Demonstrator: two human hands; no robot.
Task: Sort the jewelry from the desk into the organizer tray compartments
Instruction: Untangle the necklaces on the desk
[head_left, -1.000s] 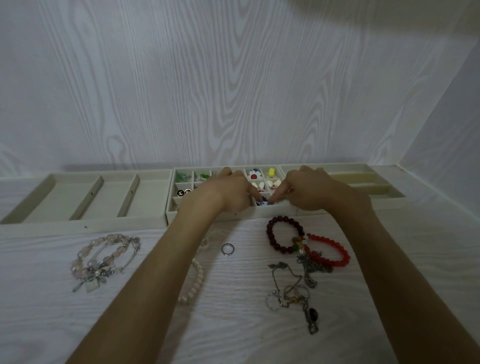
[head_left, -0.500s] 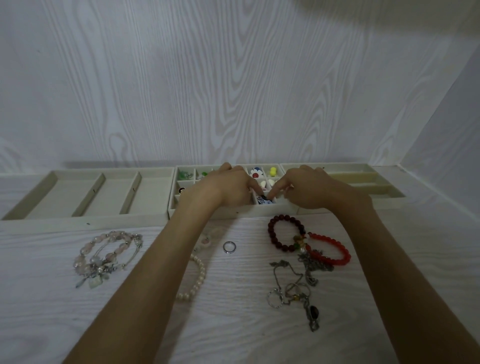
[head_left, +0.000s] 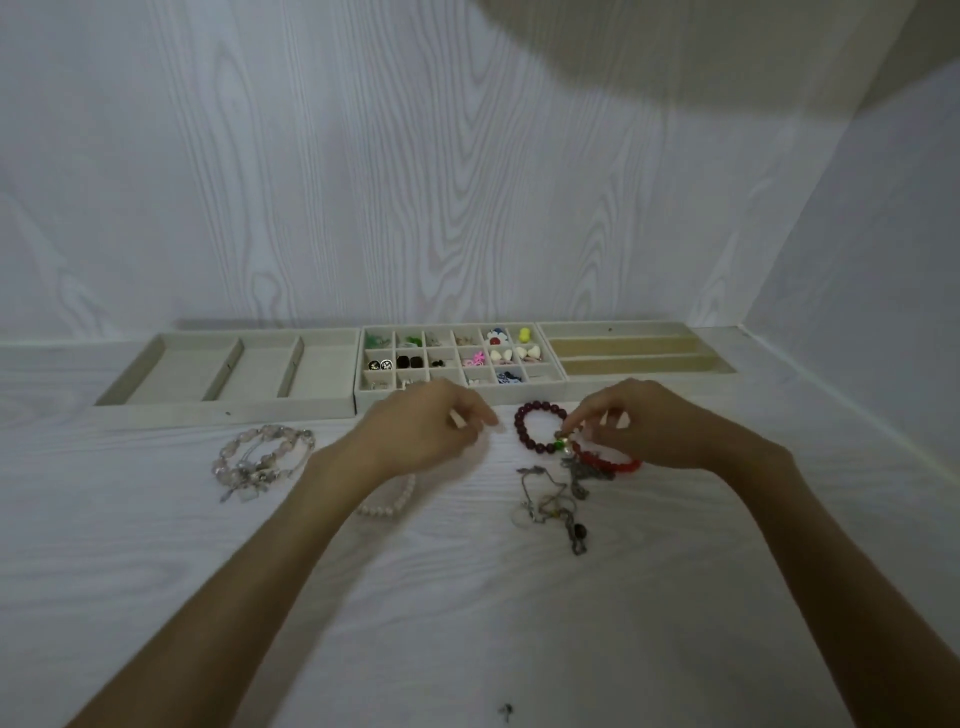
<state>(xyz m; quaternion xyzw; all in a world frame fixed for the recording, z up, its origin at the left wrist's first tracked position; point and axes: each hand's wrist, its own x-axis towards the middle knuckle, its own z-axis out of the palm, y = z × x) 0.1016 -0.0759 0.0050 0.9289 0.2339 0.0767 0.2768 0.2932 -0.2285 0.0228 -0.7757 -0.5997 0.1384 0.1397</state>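
The middle organizer tray (head_left: 375, 403) has many small compartments holding earrings and studs. On the desk just in front of it, my right hand (head_left: 636, 423) reaches down with thumb and forefinger pinching a small green-bead piece (head_left: 560, 445). That piece lies between the dark red bead bracelet (head_left: 523, 431) and the bright red bead bracelet (head_left: 621, 465). My left hand (head_left: 428, 431) hovers left of the dark bracelet, blurred, fingers loosely curled, with nothing seen in it. It hides the spot where a silver ring lay.
A three-slot tray (head_left: 228, 411) stands at the left and a long-slot tray (head_left: 644, 358) at the right. Pale pink bracelets (head_left: 260, 457), a pearl bracelet (head_left: 395, 503) and tangled silver necklaces (head_left: 556, 506) lie on the desk. A small dark piece (head_left: 505, 710) sits near the front edge.
Both hands have drawn back from the middle tray's front compartments to the desk. The right hand came down onto the green-bead piece, and the left now covers the ring's spot.
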